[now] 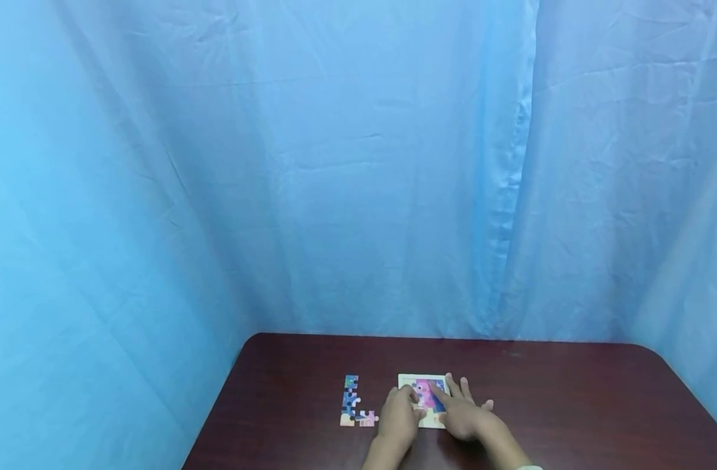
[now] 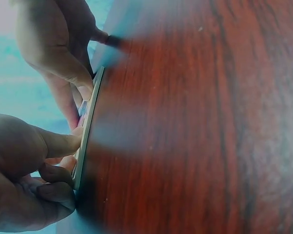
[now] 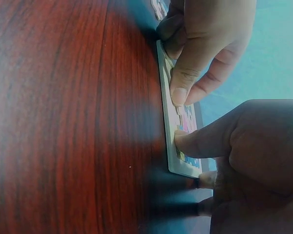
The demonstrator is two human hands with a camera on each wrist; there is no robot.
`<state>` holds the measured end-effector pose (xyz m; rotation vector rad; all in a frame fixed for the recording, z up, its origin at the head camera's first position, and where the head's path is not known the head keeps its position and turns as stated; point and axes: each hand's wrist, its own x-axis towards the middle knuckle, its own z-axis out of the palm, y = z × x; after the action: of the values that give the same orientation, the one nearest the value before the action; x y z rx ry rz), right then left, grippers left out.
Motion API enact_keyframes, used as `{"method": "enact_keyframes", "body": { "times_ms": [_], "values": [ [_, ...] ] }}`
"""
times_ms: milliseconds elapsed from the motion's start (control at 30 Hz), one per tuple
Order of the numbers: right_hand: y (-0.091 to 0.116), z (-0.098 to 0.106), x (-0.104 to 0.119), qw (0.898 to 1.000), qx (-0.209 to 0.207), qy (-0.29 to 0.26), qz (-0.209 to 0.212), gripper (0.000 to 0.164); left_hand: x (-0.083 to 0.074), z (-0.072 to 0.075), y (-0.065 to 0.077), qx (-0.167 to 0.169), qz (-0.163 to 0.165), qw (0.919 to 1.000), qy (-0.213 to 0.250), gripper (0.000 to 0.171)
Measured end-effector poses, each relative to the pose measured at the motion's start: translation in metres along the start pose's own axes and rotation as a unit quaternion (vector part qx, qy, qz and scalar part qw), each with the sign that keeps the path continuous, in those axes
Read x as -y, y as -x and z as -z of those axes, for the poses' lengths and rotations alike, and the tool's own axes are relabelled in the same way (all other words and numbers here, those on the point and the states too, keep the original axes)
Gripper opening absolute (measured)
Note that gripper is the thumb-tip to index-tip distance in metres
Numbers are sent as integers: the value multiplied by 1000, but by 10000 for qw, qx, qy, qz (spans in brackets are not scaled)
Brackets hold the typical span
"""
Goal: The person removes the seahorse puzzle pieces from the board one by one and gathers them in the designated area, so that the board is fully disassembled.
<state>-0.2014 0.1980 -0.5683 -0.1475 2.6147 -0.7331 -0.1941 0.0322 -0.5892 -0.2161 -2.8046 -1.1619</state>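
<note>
A small jigsaw puzzle board (image 1: pixel 402 380) with a pale frame and a pink figure on a purple-blue picture lies flat on the table. My left hand (image 1: pixel 398 418) is over its left side, its fingers bent. In the right wrist view, that hand's thumb and index finger pinch a small pale puzzle piece (image 3: pixel 180 110) at the board's surface. My right hand (image 1: pixel 466 416) rests on the board's right side, index finger stretched over the picture, thumb pressing near the lower edge, other fingers spread beyond the frame. Fingers hide part of the picture.
Several loose puzzle pieces (image 1: pixel 349 399), blue and pink, lie in an L shape on the table left of the board. The dark red-brown wooden table (image 1: pixel 569 398) has rounded far corners. Light blue curtains (image 1: pixel 358 196) hang behind and at the sides.
</note>
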Motion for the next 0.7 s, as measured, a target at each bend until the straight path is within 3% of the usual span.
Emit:
{"method": "enact_keyframes", "body": {
  "times_ms": [267,467,700],
  "values": [
    [-2,-3,-3,10000,5,-24,29,62,-1,3,-1,148,-89,9995,-254,18],
    [4,-2,0,10000,-60,1,49,61,-5,6,-2,536,200,9977,-352,34],
    [0,-4,-4,10000,-68,-3,58,62,-9,2,-3,420,329,9966,-622,31]
  ]
}}
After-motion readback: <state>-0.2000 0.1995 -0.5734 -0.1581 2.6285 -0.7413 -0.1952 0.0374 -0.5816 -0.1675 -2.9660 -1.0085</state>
